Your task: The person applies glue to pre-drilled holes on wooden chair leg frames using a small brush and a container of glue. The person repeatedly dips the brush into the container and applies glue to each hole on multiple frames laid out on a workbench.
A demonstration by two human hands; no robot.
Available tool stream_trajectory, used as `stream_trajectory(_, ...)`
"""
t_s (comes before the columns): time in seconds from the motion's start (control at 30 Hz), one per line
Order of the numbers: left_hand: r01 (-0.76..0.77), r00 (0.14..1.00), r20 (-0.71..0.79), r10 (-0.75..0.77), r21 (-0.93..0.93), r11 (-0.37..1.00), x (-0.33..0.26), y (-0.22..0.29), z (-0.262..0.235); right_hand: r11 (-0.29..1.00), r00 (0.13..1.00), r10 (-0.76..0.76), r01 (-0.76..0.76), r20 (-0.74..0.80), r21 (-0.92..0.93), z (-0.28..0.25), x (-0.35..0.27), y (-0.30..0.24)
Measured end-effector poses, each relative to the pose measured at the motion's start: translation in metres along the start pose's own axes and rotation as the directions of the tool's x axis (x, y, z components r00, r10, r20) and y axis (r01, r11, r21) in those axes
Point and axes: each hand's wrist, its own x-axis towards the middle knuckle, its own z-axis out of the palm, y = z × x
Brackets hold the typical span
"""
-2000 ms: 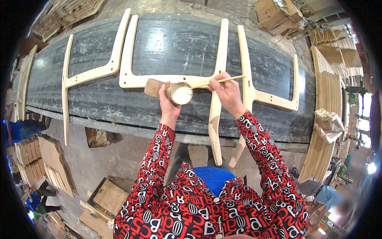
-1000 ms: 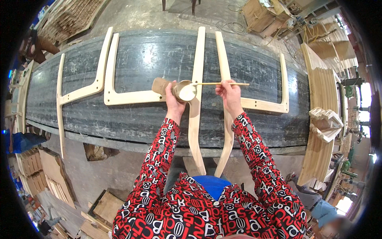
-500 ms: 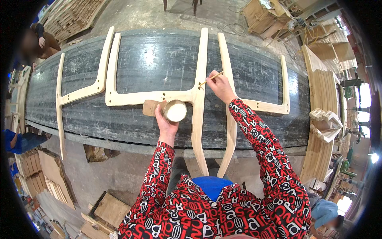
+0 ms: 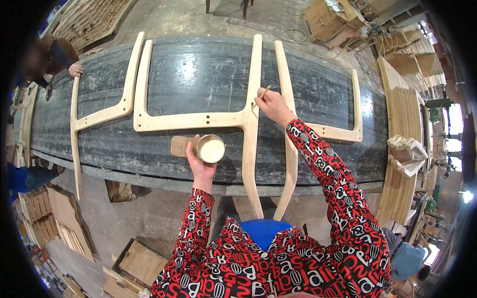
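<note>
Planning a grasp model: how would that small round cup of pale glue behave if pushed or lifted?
The cup looks light, since the left hand holds it alone. Open-topped and nearly full, it would probably spill if tipped. Its round wall might roll once laid sideways.

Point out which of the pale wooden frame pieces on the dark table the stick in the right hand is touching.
The second frame piece from the right: the stick in the right hand meets its long upright rail, just above the joint with its crossbar. The other three lie untouched by it.
</note>
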Motion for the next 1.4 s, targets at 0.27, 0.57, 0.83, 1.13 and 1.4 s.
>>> stream_trajectory(0.27, 0.005, 0.999, 0.041, -0.007, 0.035, 0.999, -0.008, -0.007, 0.007, 0.990, 0.998, -0.049, 0.054, 0.040, -0.133, -0.013, -0.003, 0.002)
stream_trajectory(0.57, -0.016, 1.000, -0.009, 0.017, 0.086, 0.996, 0.014, -0.038, 0.029, 0.955, 0.954, -0.289, 0.293, 0.083, -0.043, -0.040, -0.030, -0.016)
stream_trajectory(0.83, -0.013, 0.998, 0.066, 0.005, 0.110, 0.994, 0.008, -0.118, 0.081, 0.939, 0.984, 0.179, -0.164, -0.022, 0.302, -0.069, -0.102, -0.009)
stream_trajectory(1.13, 0.032, 0.998, 0.047, -0.038, 0.132, 0.991, -0.007, -0.172, 0.100, 0.243, 0.881, 0.466, -0.215, 0.080, 0.946, -0.106, -0.158, 0.045)
stream_trajectory(1.4, 0.080, 0.994, 0.067, -0.086, 0.078, 0.994, 0.000, -0.208, 0.121, -0.019, 0.706, 0.687, -0.221, 0.173, 0.975, -0.097, -0.180, 0.083)
